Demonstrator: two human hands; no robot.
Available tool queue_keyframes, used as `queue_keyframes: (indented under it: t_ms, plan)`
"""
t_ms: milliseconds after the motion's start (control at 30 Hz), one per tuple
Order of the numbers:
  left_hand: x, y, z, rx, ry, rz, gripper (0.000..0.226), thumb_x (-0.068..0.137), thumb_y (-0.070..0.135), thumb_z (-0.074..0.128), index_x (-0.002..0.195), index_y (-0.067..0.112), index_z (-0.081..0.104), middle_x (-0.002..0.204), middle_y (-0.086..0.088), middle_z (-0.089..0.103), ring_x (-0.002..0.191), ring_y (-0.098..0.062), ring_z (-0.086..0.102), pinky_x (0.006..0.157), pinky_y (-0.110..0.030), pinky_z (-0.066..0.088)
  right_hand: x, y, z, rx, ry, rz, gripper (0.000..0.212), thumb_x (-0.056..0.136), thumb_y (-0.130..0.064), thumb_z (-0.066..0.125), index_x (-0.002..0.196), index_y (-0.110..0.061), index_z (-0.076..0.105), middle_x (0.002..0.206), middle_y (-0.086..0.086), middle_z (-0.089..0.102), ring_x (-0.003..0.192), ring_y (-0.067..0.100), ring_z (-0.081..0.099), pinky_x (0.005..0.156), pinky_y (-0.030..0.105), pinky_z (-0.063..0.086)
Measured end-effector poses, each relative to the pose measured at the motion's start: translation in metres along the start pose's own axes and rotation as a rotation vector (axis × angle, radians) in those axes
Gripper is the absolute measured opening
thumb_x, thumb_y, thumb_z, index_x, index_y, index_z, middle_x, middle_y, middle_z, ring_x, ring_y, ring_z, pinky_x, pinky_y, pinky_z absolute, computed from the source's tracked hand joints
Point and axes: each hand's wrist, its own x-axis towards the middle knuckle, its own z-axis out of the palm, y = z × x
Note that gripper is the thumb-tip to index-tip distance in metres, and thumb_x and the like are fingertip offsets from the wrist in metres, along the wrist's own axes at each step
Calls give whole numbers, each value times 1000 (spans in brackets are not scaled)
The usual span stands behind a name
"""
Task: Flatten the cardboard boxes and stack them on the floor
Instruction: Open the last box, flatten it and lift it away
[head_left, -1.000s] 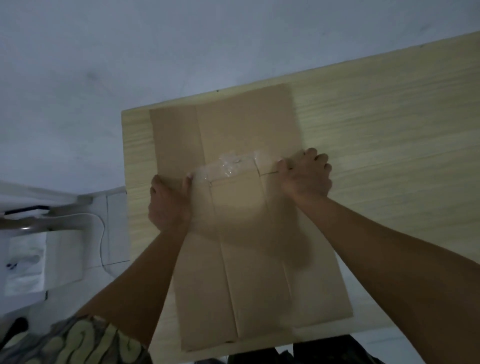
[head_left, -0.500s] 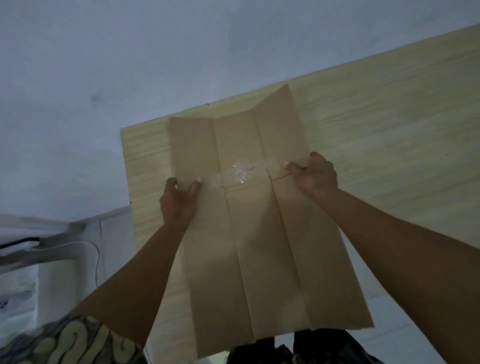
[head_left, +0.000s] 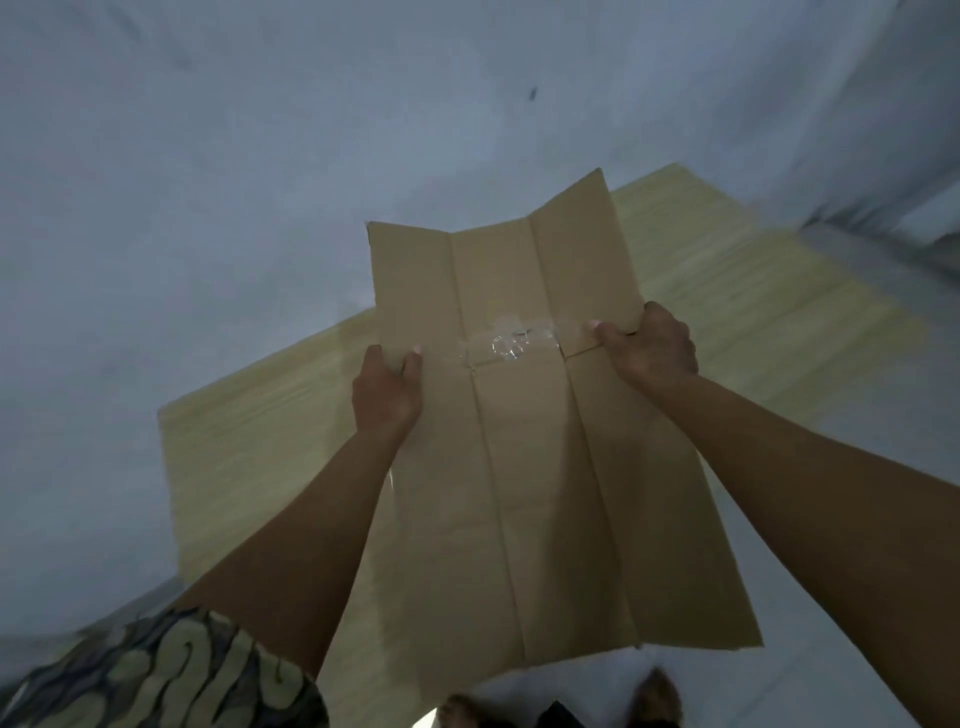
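A flattened brown cardboard box (head_left: 535, 467) with crumpled clear tape across its middle is held up in the air, above and in front of the wooden table. My left hand (head_left: 385, 391) grips its left edge, thumb on top. My right hand (head_left: 644, 345) grips its right edge at the same height. The far flaps bend slightly upward along the creases. Its near edge hangs over my feet.
The light wooden table (head_left: 249, 457) lies beneath and behind the box, running to the right. A plain white wall (head_left: 260, 156) is behind it. Pale floor (head_left: 805, 691) and my feet (head_left: 657, 693) show at the bottom.
Both hands have lifted the flattened box off the table and brought it toward me. The view has swung to the left, so the table now sits lower and to the right.
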Motion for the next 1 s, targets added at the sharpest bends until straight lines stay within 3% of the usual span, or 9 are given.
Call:
queue_keyframes:
  t_ms: [433, 533, 667, 1000]
  plan:
    - [-86, 219, 218, -43, -73, 171, 41, 96, 42, 54, 118, 7, 57, 116, -16, 65, 108, -35, 59, 78, -32, 39, 147, 147, -232, 83, 125, 50, 58, 85, -58, 65, 122, -14, 57, 124, 13, 60, 114, 36, 58, 88, 38, 45]
    - [-87, 267, 269, -27, -81, 179, 40, 95, 41, 54, 117, 7, 57, 117, -17, 64, 109, -36, 58, 80, -34, 40, 192, 176, -267, 87, 154, 74, 59, 84, -59, 64, 120, -14, 56, 122, 12, 61, 111, 35, 59, 83, 36, 44]
    - [-82, 318, 336, -14, -115, 204, 40, 95, 42, 54, 115, 8, 56, 116, -18, 64, 108, -38, 58, 79, -35, 40, 249, 205, -303, 76, 203, 115, 60, 83, -61, 64, 119, -13, 56, 121, 13, 62, 111, 36, 59, 90, 41, 48]
    - [-74, 441, 515, 11, -226, 207, 43, 93, 46, 55, 114, 8, 58, 116, -18, 65, 109, -38, 59, 86, -38, 45, 407, 301, -400, 85, 211, 230, 62, 82, -61, 64, 122, -14, 56, 125, 14, 60, 113, 37, 59, 92, 43, 49]
